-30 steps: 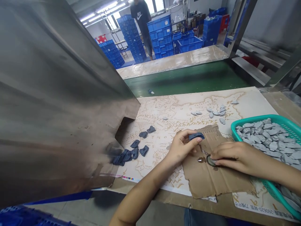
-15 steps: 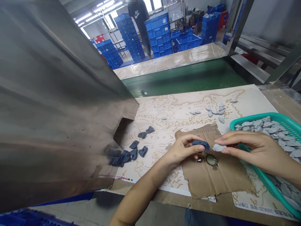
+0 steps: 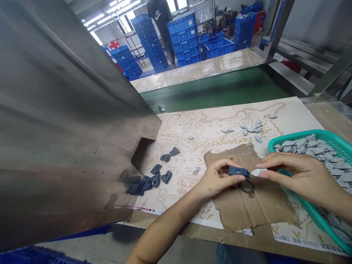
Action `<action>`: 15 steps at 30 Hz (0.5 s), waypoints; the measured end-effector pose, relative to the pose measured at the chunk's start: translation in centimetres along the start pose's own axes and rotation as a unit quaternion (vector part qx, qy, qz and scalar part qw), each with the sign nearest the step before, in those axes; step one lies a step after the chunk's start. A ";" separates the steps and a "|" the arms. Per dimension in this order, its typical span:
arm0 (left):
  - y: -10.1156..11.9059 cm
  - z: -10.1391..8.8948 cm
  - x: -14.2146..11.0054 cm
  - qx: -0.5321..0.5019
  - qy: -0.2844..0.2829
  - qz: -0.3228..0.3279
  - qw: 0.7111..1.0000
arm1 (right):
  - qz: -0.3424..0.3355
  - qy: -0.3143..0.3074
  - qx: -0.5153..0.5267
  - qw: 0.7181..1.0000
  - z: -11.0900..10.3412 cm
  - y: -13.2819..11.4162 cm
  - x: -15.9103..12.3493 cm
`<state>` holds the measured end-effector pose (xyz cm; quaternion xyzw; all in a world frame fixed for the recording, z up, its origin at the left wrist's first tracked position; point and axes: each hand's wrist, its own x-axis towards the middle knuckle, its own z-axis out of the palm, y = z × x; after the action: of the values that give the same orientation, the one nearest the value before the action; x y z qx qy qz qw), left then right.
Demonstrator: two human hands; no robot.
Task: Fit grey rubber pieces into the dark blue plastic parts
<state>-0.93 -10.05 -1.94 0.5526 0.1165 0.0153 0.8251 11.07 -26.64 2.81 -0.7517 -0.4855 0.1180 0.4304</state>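
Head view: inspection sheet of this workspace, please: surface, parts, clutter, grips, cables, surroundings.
Surface: cream map-printed sheet, torn brown cardboard on top.
Parts: dark-blue moulded piece and pale-grey flat piece, ends close; contact unclear.
Clutter: loose dark-blue pieces, scattered grey pieces, round bronze-rimmed disc.
Grips: left hand on the moulded piece; right hand pinching the flat piece.
Cables: nothing seen.
Surroundings: teal plastic basket of grey bits, green flat belt, stacked blue plastic crates, standing person.
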 end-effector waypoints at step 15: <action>-0.4 0.6 -0.5 0.012 0.025 0.051 0.998 | 0.075 0.030 0.076 0.994 0.9 -0.8 0.2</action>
<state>-1.30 -10.80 -2.00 0.5674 0.1087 0.0694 0.8133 10.10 -25.86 2.91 -0.7540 -0.4046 0.1640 0.4908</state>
